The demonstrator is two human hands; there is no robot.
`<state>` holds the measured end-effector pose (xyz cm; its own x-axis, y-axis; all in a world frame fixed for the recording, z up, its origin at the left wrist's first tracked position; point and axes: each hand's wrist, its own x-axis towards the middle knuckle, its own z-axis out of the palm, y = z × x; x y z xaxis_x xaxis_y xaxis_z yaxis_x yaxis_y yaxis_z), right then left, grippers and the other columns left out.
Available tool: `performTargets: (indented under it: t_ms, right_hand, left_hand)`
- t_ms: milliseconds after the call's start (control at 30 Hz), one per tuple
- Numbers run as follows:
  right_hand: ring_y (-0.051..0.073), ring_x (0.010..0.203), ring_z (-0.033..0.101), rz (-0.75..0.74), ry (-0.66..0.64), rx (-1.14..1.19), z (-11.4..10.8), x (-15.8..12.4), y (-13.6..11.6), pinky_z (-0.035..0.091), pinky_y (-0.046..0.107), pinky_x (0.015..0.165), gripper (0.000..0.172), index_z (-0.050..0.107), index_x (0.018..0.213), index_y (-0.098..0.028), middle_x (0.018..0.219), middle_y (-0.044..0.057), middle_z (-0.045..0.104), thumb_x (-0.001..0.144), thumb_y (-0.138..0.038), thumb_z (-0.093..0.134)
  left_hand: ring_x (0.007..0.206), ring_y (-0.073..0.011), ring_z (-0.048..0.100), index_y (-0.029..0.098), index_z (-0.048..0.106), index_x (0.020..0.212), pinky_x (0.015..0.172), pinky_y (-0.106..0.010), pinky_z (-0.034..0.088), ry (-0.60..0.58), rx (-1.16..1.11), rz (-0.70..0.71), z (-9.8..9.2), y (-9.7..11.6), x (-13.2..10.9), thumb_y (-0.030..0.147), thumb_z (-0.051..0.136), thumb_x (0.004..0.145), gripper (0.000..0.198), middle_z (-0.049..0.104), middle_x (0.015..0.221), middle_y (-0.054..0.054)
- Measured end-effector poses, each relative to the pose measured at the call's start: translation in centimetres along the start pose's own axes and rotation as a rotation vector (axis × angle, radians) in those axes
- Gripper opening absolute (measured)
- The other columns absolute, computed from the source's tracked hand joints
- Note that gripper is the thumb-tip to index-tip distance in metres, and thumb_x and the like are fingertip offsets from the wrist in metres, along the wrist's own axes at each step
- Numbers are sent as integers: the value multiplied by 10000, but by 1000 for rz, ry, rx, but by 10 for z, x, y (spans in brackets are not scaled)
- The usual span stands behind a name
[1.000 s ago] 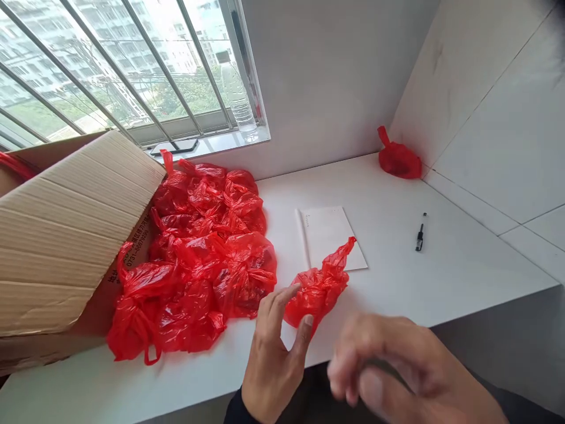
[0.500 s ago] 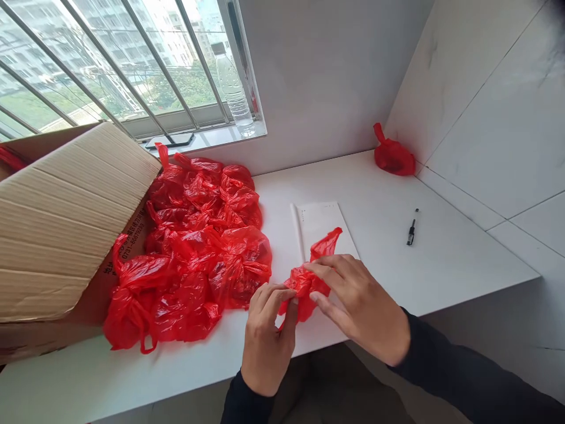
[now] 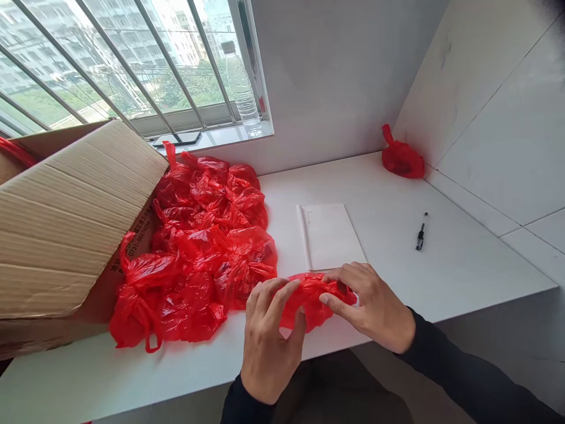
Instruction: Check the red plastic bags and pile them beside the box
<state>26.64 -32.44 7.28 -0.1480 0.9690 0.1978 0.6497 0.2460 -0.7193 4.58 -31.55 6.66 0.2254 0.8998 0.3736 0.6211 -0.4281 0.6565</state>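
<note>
A red plastic bag lies loosely spread near the table's front edge, between my two hands. My left hand is at its left side, fingers apart, with the thumb near the film. On the right, my right hand pinches the bag's upper right part between thumb and fingers. What is inside the bag cannot be made out. Just behind it lies an open white notebook. Several knotted red bags are heaped to the left of my hands.
A tilted cardboard box stands at the left. On the windowsill are a water bottle and a dark flat device. A black pen lies right of the notebook, and another red bag sits in the far corner.
The bag has gone from bunched up to flatter and wider. My left hand's thumb and fingers have parted, and my right hand has moved slightly right. The view has shifted a little.
</note>
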Motion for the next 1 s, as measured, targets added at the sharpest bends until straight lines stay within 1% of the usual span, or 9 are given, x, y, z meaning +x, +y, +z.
performTargets:
  t_ms: [100,233,333,400,567,667,767,867,1000]
  right_hand:
    - [183,783,588,102,66,35,-1,-2,7,441,363,752,140,612,952,-249,838,-17,656,982,-340,510]
    - [197,823,601,340,129,137,-9,-8,15,433,306,597,203,586,996,-264,887,-1,647,984,-427,467]
    - [216,953,599,282,136,160,-9,-7,9,488,343,772,237,576,1062,-257,1045,25,651,956,-464,532]
    - [200,858,597,266,116,210,-7,-5,4,490,346,778,251,586,1006,-250,950,15,652,965,-490,527]
    - [173,727,591,353,198,456,-8,-3,9,497,302,634,228,551,1004,-246,850,7,628,1001,-459,471]
    - [222,970,618,312,343,367,-10,-12,1,536,384,808,246,510,1181,-271,1106,60,616,961,-376,548]
    - [215,1007,586,-5,646,247,-10,-22,-26,505,414,906,406,488,1225,-319,1070,35,570,880,-156,626]
    - [195,913,595,-319,421,183,-8,-21,-50,537,364,824,438,507,1218,-302,944,12,603,874,-39,570]
    - [252,1092,590,-323,45,-198,2,-11,-50,456,496,1048,357,539,1281,-187,1146,73,655,938,-86,539]
  left_hand:
    - [940,-196,637,297,701,967,883,-346,496,124,-59,-118,-5,-11,2,269,640,918,84,708,929,12]
    - [939,-207,663,254,640,1057,808,-329,520,252,-109,-276,-20,-24,-1,328,583,957,137,700,1008,-26]
    - [1099,-243,623,266,603,1201,918,-361,501,192,-115,-236,-21,-16,-2,322,652,902,309,650,1178,-47]
    - [1111,-231,595,278,631,1151,954,-351,469,188,-64,-154,-20,-9,-2,276,677,881,274,621,1158,-35]
    - [850,-168,562,247,675,891,775,-279,471,442,49,-177,-33,-7,-1,263,666,875,25,566,913,-9]
    - [596,-139,476,241,672,799,584,-252,456,369,-100,-322,-47,-4,-3,359,714,823,128,478,637,37]
    - [485,-133,450,241,669,811,482,-246,461,178,-268,-458,-54,9,-4,451,690,827,212,465,532,51]
    - [596,-158,583,253,657,911,565,-257,543,94,-282,-398,-52,20,-4,426,689,832,193,616,690,21]
    - [751,-161,666,275,583,1014,664,-236,572,67,-301,-353,-42,25,-5,359,714,838,235,677,925,13]
